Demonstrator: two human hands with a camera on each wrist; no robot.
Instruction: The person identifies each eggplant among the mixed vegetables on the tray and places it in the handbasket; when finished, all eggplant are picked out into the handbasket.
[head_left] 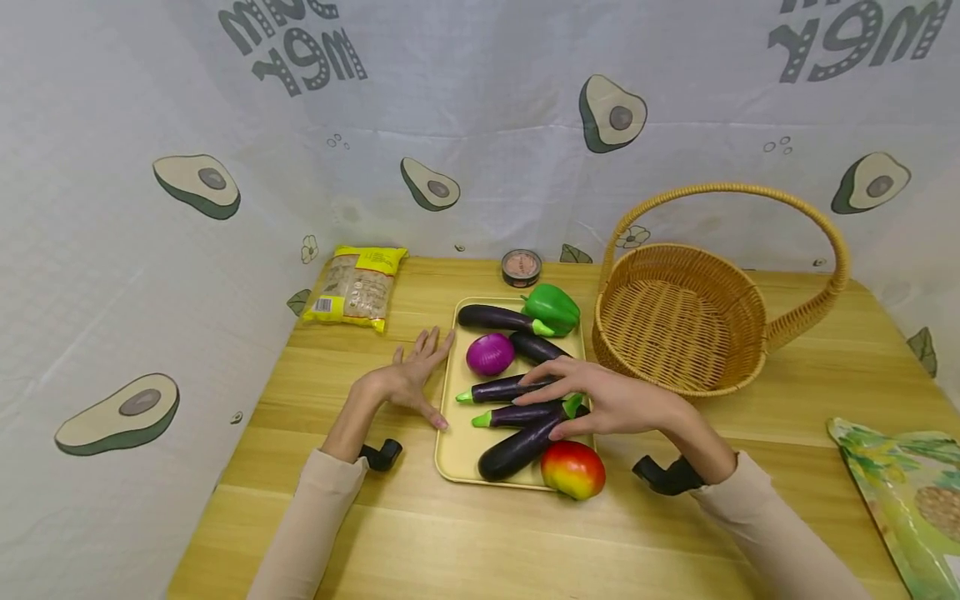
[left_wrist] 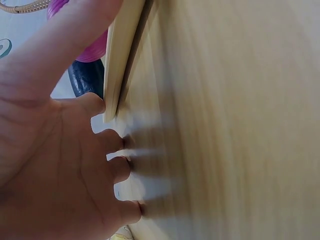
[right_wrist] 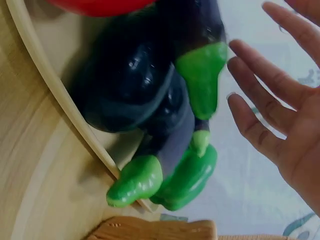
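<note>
A cream tray holds several eggplants, a purple onion, a green bell pepper and a red-yellow mango at its near right corner. My left hand is at the tray's left edge, thumb and fingers spread; in the left wrist view a finger meets the rim. Over the lower eggplants hovers my right hand with its fingers spread. The right wrist view has those fingers apart from the green-capped eggplant, holding nothing.
A wicker basket with a tall handle stands right of the tray. Behind the tray is a small round tin. A yellow food packet lies at the back left, and a green packet at the right edge.
</note>
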